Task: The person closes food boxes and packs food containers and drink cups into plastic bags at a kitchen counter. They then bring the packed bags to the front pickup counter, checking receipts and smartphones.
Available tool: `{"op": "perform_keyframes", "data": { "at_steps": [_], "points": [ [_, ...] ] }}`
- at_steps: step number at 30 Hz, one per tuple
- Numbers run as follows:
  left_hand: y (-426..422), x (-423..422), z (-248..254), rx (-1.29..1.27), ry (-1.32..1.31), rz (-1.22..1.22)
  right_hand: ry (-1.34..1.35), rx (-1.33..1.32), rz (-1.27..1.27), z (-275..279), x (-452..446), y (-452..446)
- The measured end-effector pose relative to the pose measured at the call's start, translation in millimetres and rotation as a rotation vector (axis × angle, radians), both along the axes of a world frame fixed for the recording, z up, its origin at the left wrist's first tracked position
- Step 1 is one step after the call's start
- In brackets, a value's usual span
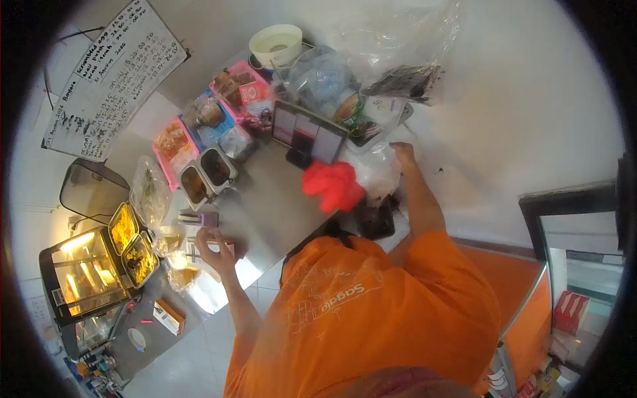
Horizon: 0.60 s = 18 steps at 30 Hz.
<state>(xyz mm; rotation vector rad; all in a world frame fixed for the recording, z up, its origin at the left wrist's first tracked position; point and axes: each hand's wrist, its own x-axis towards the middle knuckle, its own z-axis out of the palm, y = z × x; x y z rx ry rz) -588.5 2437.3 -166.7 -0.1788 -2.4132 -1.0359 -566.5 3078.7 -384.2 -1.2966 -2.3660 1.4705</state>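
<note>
On the left, my left hand (215, 251) is raised over the counter edge near a purple box (209, 219), its fingers curved and apart with nothing between them. My right hand (403, 154) reaches out at the wall side, its fingers closed on the top of a clear plastic bag (379, 172). A bright red bundle (332, 187) lies just left of this bag, in front of a tablet (308, 132) with a lit screen. Below the bag is a dark object (375, 219), too unclear to name.
Two grey tubs (217, 167) of food stand by pink trays (174, 147). A lit display case (85, 272) and yellow food trays (138, 260) are at the left. A white bowl (276, 44) sits at the back; a dark-framed opening (570, 199) is at the right.
</note>
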Motion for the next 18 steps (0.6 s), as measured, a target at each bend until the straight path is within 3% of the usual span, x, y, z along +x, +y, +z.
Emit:
{"op": "perform_keyframes", "data": {
  "at_steps": [2,5,8,10,12,13,15,16,18],
  "points": [
    [-2.6,-2.2,-10.8,0.058,-0.090,0.004,0.261,-0.167,0.174,13.4,6.5,20.5],
    [10.4,-16.1,-23.8,0.149,-0.157,-0.039,0.440,-0.488,-0.154,68.6,11.6,-2.6],
    [52.2,-35.5,1.8,0.132,-0.190,-0.242,0.813,-0.972,-0.196,88.3,12.7,4.2],
    [83.3,-48.5,25.1,0.061,-0.215,-0.384,0.902,-1.046,-0.145,106.6,38.1,11.2],
    [117.5,-58.6,48.7,0.013,-0.270,-0.534,1.011,-0.740,-0.102,162.6,50.3,-12.4],
    [135.4,-62.2,57.1,-0.067,-0.217,-0.634,1.052,-0.397,-0.087,212.7,49.4,-52.1],
    [176.8,-63.0,81.3,-0.235,-0.133,-0.808,0.972,-0.247,-0.031,267.5,57.7,-77.6],
    [198.7,-61.0,92.3,-0.327,-0.103,-0.877,0.864,-0.442,0.010,279.5,61.0,-80.1],
    [238.7,-58.3,91.8,-0.238,-0.064,-1.071,0.807,-0.500,0.268,307.9,62.7,-100.2]
  ]
}}
